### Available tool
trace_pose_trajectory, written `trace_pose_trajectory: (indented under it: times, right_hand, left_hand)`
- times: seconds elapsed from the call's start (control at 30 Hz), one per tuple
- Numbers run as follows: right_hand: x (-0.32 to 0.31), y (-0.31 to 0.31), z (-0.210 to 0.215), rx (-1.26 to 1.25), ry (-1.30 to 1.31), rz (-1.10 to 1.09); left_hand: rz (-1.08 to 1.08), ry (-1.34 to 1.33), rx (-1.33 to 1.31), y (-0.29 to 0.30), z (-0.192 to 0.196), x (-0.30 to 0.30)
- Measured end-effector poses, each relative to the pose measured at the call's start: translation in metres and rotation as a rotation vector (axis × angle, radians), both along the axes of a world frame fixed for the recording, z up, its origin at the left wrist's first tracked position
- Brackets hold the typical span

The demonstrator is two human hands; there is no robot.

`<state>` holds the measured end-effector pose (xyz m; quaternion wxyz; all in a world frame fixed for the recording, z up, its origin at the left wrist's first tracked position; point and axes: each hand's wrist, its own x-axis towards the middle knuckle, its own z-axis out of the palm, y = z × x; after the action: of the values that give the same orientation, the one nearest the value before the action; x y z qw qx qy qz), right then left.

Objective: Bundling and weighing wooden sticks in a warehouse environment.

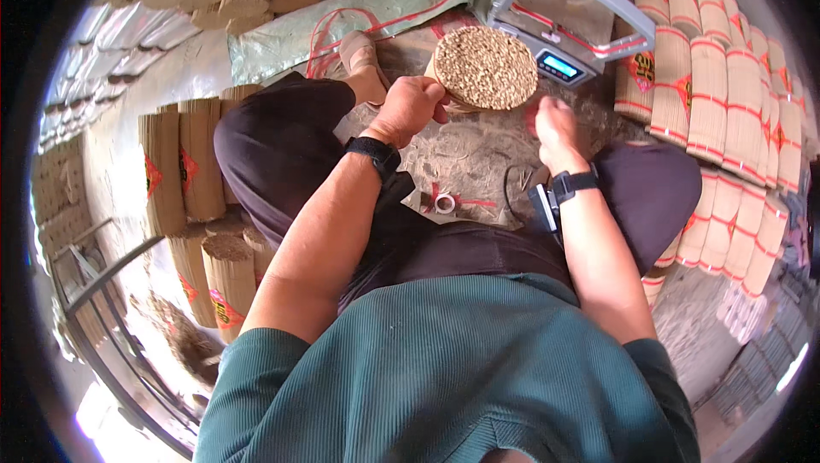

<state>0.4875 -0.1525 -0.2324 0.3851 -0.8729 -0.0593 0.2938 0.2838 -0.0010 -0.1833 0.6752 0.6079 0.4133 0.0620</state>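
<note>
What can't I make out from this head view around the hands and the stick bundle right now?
- Head view: the right hand is motion-blurred, so its grip cannot be told.
- The stick bundle shows only its round end; the left hand hides its side.
- The scale: its lit display is too small to tell, and its top is cut off by the picture edge.
- The tape roll is too small for detail.

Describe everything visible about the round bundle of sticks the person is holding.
The bundle of sticks is a thick round sheaf of thin tan sticks packed tight, its flat speckled end facing the camera. It stands upright on the dusty floor between the person's knees, just before a grey weighing scale. The left hand grips its left side; the right hand, blurred, is at its lower right edge; contact there cannot be told.
</note>
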Motion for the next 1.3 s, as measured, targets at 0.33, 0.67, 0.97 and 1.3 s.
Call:
trace_pose_trajectory:
  times: [0.33,0.67,0.97,1.3]
  right_hand:
    - [-0.018,0.078,0.104,0.323,-0.922,1.221]
    - [-0.035,0.101,0.08,0.239,-1.027,1.606]
    - [-0.048,0.106,0.087,0.224,-1.016,1.543]
    - [-0.039,0.112,0.091,0.236,-1.115,1.606]
  left_hand:
    - [-0.144,0.168,0.701,0.073,0.121,-0.061]
    - [0.309,-0.351,0.344,0.116,0.161,-0.08]
    - [0.415,-0.516,0.213,0.125,0.174,-0.073]
    - [0.064,-0.288,0.434,0.122,0.18,-0.07]
